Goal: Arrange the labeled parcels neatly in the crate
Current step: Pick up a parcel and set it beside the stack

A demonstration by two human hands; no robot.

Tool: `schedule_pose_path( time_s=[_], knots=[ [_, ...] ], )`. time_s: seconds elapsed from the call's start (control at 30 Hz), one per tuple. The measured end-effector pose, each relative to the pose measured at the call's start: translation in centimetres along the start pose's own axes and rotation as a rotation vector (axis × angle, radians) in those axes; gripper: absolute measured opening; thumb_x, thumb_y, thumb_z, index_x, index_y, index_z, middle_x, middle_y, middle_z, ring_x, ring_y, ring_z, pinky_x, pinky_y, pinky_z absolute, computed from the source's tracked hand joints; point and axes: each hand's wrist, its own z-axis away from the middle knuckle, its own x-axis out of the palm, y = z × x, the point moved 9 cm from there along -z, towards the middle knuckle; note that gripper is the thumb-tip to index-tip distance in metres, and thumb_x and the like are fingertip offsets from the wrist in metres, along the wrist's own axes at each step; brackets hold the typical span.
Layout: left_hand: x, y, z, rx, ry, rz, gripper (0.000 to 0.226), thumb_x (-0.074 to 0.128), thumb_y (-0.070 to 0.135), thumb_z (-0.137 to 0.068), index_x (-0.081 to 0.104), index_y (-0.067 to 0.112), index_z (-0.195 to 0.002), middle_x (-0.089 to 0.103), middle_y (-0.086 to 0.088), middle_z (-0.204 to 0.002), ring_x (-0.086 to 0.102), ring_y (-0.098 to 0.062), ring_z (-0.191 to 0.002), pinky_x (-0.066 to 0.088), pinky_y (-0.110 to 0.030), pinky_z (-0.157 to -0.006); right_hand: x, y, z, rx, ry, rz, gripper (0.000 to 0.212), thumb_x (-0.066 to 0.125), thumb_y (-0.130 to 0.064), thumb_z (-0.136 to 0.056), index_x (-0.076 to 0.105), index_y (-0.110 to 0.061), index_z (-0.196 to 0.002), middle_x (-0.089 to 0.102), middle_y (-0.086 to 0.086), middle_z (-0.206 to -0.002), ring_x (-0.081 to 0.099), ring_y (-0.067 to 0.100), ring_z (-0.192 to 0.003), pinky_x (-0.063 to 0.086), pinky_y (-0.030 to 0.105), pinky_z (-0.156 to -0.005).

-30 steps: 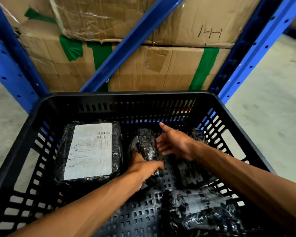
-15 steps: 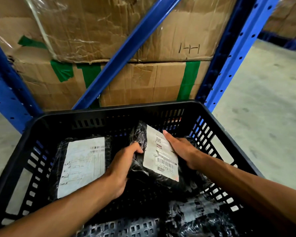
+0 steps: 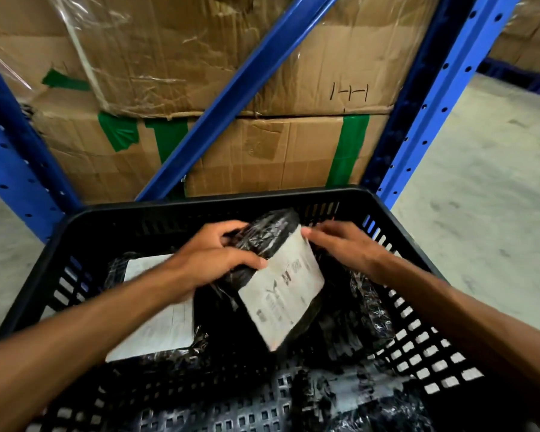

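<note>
A black slotted plastic crate fills the lower view. Over its middle I hold a black-wrapped parcel with a white label, tilted, label facing up. My left hand grips its upper left edge. My right hand touches its upper right corner with the fingers spread. A larger black parcel with a big white label lies flat at the crate's left, partly under my left forearm. Another black-wrapped parcel lies at the near right of the crate floor.
Stacked cardboard boxes with green tape stand right behind the crate inside a blue metal rack with a diagonal brace. Concrete floor lies to the right and left of the rack.
Both hands lifted the small parcel off the crate floor and turned its label up. It has since risen and tilted further, and the view has tilted upward.
</note>
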Motion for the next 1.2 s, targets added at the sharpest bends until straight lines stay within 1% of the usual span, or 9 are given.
schedule_pose_path(
  time_s=[0.13,0.27,0.37,0.5,0.63,0.77,0.87,0.97,1.2],
  knots=[
    [0.2,2.2,0.5,0.019,-0.203,-0.137,0.059,0.081,-0.004,-0.066,0.067,0.022,-0.116,0.077,-0.015,-0.098,0.074,-0.031,-0.094,0.059,-0.035,-0.083,1.4,-2.8,0.3,-0.132,-0.260,0.013,0.055,0.069,-0.063,-0.067,0.065,-0.036,-0.114,0.069,-0.006,-0.117,0.064,0.012,-0.111,0.048,0.033,-0.099],
    [1.4,1.3,0.7,-0.024,-0.309,-0.185,0.077,0.087,0.003,-0.051,0.062,0.025,-0.121,0.074,-0.020,-0.104,0.073,-0.034,-0.096,0.057,-0.041,-0.088,4.4,-2.7,2.0,-0.156,-0.467,0.308,0.034,0.078,-0.053,-0.063,0.072,-0.032,-0.089,0.075,-0.012,-0.088,0.068,0.008,-0.087,0.052,0.028,-0.081],
    [0.3,0.1,-0.6,-0.053,-0.094,0.052,0.066,0.081,0.021,-0.060,0.060,0.019,-0.123,0.070,-0.012,-0.111,0.065,-0.026,-0.109,0.047,-0.035,-0.099,2.4,-1.3,1.5,-0.048,-0.315,0.135,0.017,0.077,-0.035,-0.075,0.074,-0.020,-0.082,0.074,-0.011,-0.068,0.070,0.011,-0.071,0.053,0.028,-0.065],
    [1.7,-4.1,-0.1,-0.285,0.061,0.015,0.061,0.070,0.054,-0.068,0.054,0.020,-0.117,0.058,-0.006,-0.113,0.056,-0.024,-0.108,0.047,-0.041,-0.101,0.0,2.5,1.5,0.287,-0.107,-0.267,0.033,0.067,-0.029,-0.087,0.067,-0.003,-0.107,0.076,0.009,-0.078,0.073,0.023,-0.061,0.059,0.035,-0.048],
    [5.8,-7.3,0.6,-0.433,-0.017,0.177,0.051,0.065,0.042,-0.085,0.053,0.014,-0.125,0.064,-0.007,-0.121,0.062,-0.027,-0.109,0.052,-0.049,-0.096,1.4,4.6,1.7,0.414,-0.113,-0.387,0.031,0.061,-0.032,-0.091,0.065,-0.008,-0.111,0.074,0.012,-0.102,0.072,0.028,-0.083,0.061,0.048,-0.062],
    [5.4,-8.9,0.2,-0.399,0.139,0.044,0.048,0.060,0.018,-0.092,0.041,0.009,-0.136,0.053,-0.003,-0.118,0.050,-0.020,-0.106,0.041,-0.027,-0.089,3.8,6.7,1.8,0.477,-0.122,-0.162,0.041,0.062,-0.038,-0.089,0.061,-0.008,-0.116,0.070,0.012,-0.114,0.069,0.031,-0.099,0.060,0.048,-0.080],
    [5.7,-10.5,0.0,-0.433,0.170,0.035,0.045,0.054,0.002,-0.093,0.042,0.003,-0.136,0.056,-0.011,-0.130,0.051,-0.023,-0.105,0.038,-0.024,-0.085,5.8,7.7,1.0,0.483,-0.134,-0.051,0.046,0.061,-0.037,-0.090,0.060,-0.003,-0.121,0.068,0.012,-0.119,0.065,0.030,-0.105,0.052,0.044,-0.096],
    [5.7,-11.1,-0.6,-0.438,0.203,0.015,0.048,0.053,-0.006,-0.090,0.046,0.004,-0.136,0.058,-0.013,-0.132,0.055,-0.028,-0.119,0.044,-0.026,-0.091,7.0,8.1,0.0,0.413,-0.146,0.176,0.035,0.055,-0.023,-0.095,0.057,-0.001,-0.122,0.061,0.010,-0.110,0.054,0.020,-0.096,0.043,0.024,-0.082],
    [7.4,-13.8,-1.3,-0.437,0.056,-0.100,0.063,0.053,-0.008,-0.086,0.038,0.016,-0.143,0.046,-0.007,-0.140,0.046,-0.019,-0.117,0.038,-0.020,-0.090,10.9,9.5,-0.3,0.281,-0.380,0.586,0.041,0.052,-0.017,-0.093,0.052,-0.007,-0.133,0.057,0.011,-0.137,0.057,0.025,-0.121,0.045,0.027,-0.095]
  ],
)
